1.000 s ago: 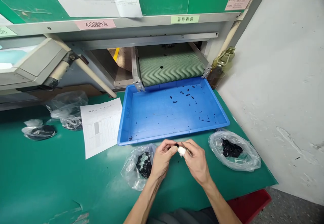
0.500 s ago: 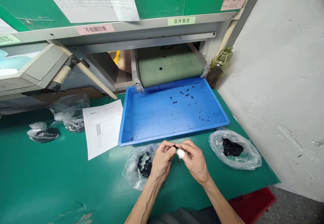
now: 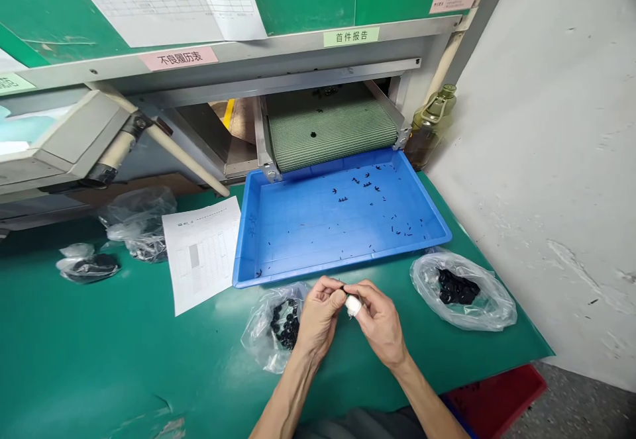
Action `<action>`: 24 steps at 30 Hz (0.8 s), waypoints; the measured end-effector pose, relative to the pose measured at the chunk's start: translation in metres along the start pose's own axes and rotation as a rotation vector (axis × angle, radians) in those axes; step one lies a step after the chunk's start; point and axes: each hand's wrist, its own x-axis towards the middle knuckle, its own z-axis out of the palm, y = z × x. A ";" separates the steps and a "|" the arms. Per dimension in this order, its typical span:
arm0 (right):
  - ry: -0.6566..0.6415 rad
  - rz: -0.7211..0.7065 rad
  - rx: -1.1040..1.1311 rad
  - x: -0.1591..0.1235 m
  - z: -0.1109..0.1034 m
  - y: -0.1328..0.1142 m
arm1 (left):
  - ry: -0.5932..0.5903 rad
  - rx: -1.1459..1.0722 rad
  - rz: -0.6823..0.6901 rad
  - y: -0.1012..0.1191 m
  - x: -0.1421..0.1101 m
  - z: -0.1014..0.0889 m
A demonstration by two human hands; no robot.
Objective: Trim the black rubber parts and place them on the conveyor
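Note:
My left hand [image 3: 320,313] pinches a small black part [image 3: 344,290] between thumb and fingertips; most of it is hidden. Against the same part, my right hand [image 3: 381,323] is closed, its fingertips meeting those of the left. A white wrapping [image 3: 353,305] covers the right thumb tip. Beside my left wrist lies an open clear bag [image 3: 263,333] with black round parts [image 3: 285,324] in it. Further right, another open clear bag [image 3: 491,306] holds black parts [image 3: 457,287]. Just beyond my hands is a blue tray [image 3: 298,220] with scattered small black pieces.
A green conveyor belt [image 3: 332,128] with a few black parts ends over the tray. To the left are a printed sheet [image 3: 203,253] and tied bags of black parts [image 3: 92,265]. A bottle [image 3: 434,121] stands by the wall, and a red bin [image 3: 501,399] sits below the table edge.
The right fingers have shifted slightly around the small black part, and the white-wrapped thumb has tilted a little. The whole view has moved slightly; both hands stay together in the same place.

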 end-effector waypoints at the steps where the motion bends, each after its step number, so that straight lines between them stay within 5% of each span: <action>1: 0.003 0.039 0.036 0.000 -0.001 0.000 | -0.008 -0.010 -0.005 -0.001 -0.001 0.001; 4: -0.059 0.114 0.067 -0.001 -0.012 -0.005 | -0.040 -0.010 -0.011 -0.002 -0.002 0.004; 8: -0.159 0.002 -0.140 -0.004 -0.029 -0.016 | -0.054 0.055 0.021 0.000 -0.004 0.004; 17: -0.081 -0.207 -0.546 -0.015 -0.027 -0.028 | -0.032 0.114 0.071 0.000 -0.008 0.004; 24: -0.100 -0.188 -0.599 -0.015 -0.029 -0.037 | -0.015 0.221 0.141 -0.002 -0.011 0.003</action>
